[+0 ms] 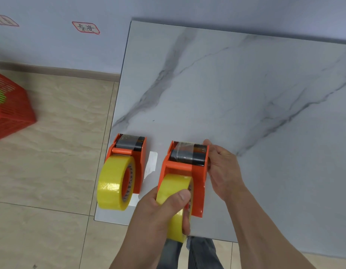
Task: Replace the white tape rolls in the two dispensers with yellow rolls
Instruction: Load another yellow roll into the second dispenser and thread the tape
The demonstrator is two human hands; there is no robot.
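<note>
Yellow tape roll sits in the right-hand orange dispenser at the lower centre of the frame, on the marble-patterned table; the left hand grips this roll, thumb across its outer face and fingers curled round its lower edge; the right hand holds the same dispenser's right side, fingers curled against the wall near the serrated cutter; a second orange dispenser stands just to the left, near the table's left edge, carrying another yellow roll, untouched by either hand; a white strip lies on the table between the two dispensers; a red slatted basket stands on the tiled floor at the left edge of the frame.
</note>
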